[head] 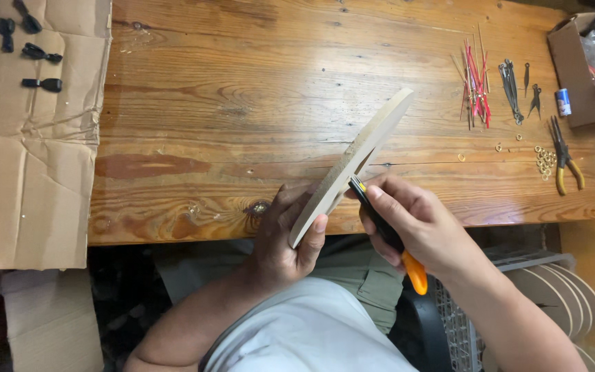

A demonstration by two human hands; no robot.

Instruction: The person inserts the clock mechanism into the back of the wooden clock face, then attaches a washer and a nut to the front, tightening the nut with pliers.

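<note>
My left hand [285,238] grips the near end of a round, flat wooden disc [352,162], held on edge and tilted up over the wooden table [242,103]. My right hand [411,220] holds a black utility knife with an orange tail [388,234]. The knife's tip rests against the disc's rim, just right of my left fingers.
Flattened cardboard [29,145] with several black clips [36,52] covers the left. At the far right lie red and bare thin sticks [475,83], dark metal pieces [511,86], small brass rings [544,160], yellow-handled pliers [565,162] and a cardboard box [576,65]. More discs [562,293] stack in a crate below right.
</note>
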